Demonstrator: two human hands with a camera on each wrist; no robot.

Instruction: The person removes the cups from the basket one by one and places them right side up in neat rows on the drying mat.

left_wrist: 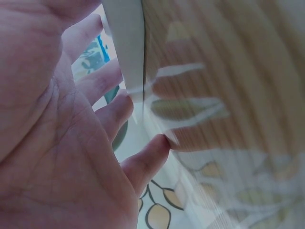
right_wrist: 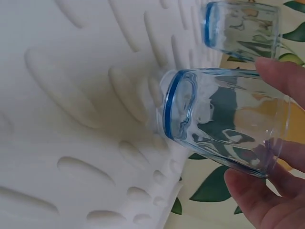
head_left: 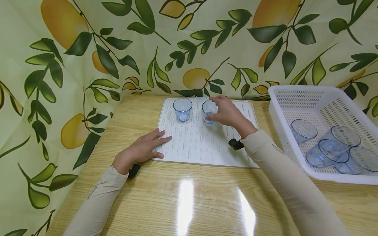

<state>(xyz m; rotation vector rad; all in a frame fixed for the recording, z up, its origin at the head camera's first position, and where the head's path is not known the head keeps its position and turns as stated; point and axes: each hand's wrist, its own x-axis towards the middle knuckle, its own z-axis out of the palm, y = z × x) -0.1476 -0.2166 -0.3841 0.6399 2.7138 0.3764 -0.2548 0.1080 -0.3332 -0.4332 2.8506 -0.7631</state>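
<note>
My right hand point(head_left: 225, 111) holds a clear glass point(right_wrist: 219, 119) near its rim, thumb on one side and fingers on the other. That glass stands upright on a white ridged mat point(head_left: 192, 144), its bluish base at the mat's surface. To its left on the mat stands a second clear glass point(head_left: 182, 109), also upright. My left hand point(head_left: 141, 147) lies with spread fingers at the mat's left front corner, some fingertips on the mat. In the left wrist view its palm and fingers show beside the mat's edge point(left_wrist: 128, 43), holding nothing.
A white plastic basket point(head_left: 290, 157) with perforated walls stands right of the mat. Inside it are several clear glasses, one point(head_left: 304, 129) by its left wall. The wooden table point(head_left: 147, 196) is glossy; a fruit-patterned cloth point(head_left: 165, 59) hangs behind and at left.
</note>
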